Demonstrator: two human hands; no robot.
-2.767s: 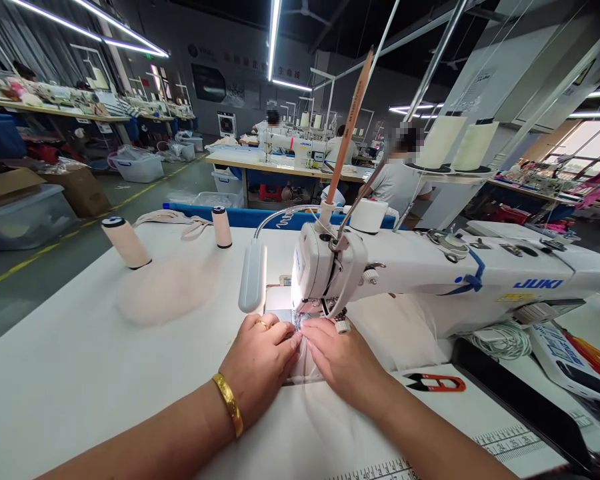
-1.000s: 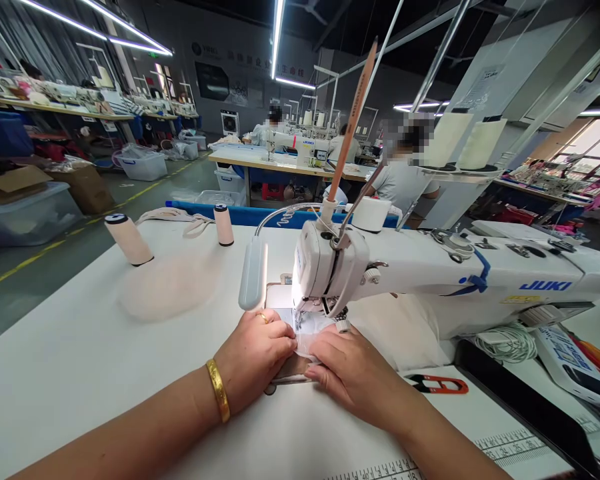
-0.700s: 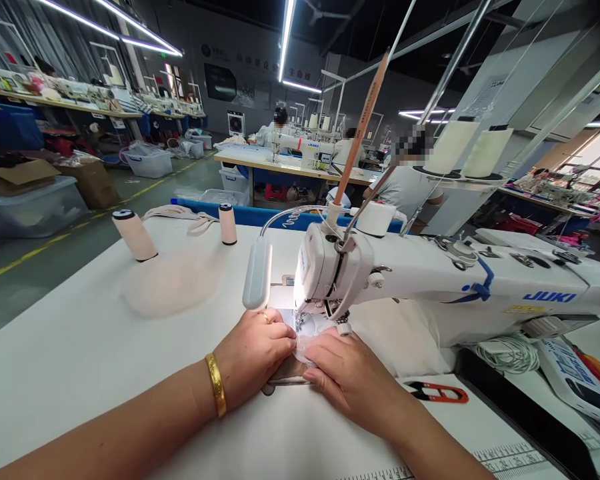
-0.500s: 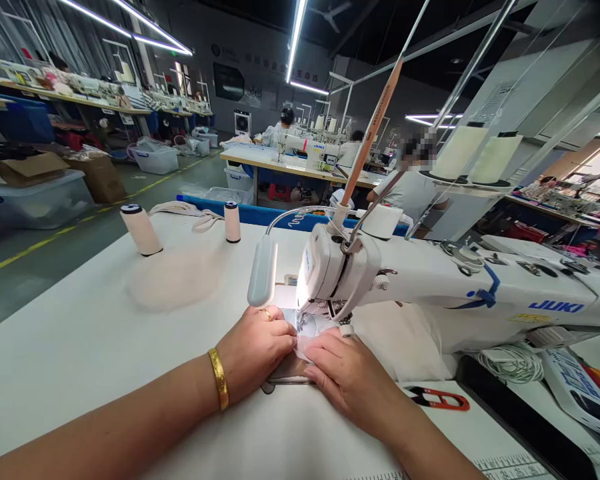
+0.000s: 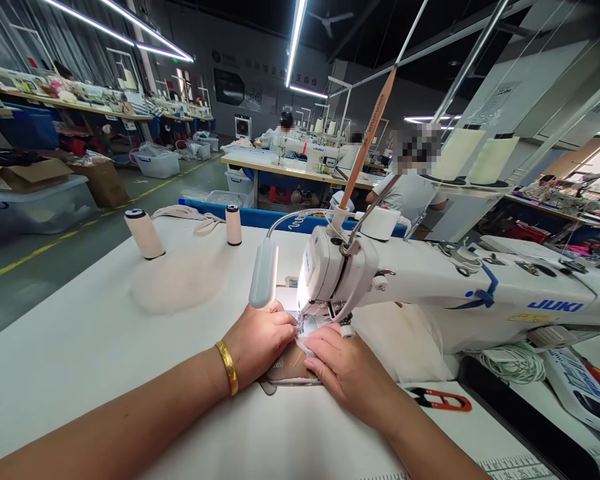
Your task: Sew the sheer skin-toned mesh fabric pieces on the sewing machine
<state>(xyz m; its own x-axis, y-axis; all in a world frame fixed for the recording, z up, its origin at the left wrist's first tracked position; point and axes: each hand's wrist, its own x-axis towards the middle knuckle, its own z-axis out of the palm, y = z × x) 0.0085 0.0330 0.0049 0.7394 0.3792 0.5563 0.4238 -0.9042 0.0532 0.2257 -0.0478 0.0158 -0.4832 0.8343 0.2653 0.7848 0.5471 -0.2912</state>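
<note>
A white JUKI sewing machine point(image 5: 430, 280) stands on the white table point(image 5: 80, 347). My left hand point(image 5: 257, 340), with a gold bangle at the wrist, presses a small sheer white fabric piece point(image 5: 305, 340) flat just left of the needle. My right hand point(image 5: 347, 373) pins the same piece from the right, fingertips close to the presser foot point(image 5: 305, 320). A brownish patch point(image 5: 293, 367) shows between my hands. A grey gooseneck lamp point(image 5: 263, 273) lights the needle area.
Two thread spools point(image 5: 144, 233) point(image 5: 233, 225) and a sheer pinkish fabric pile point(image 5: 177, 283) lie at the table's left. Red thread snips point(image 5: 437, 399) rest right of my right hand. White cord point(image 5: 513, 353) is coiled under the machine arm. People sit at machines behind.
Both hands have crept forward toward the needle with the fabric. More of the brownish patch shows between them. The view has shifted slightly to the left.
</note>
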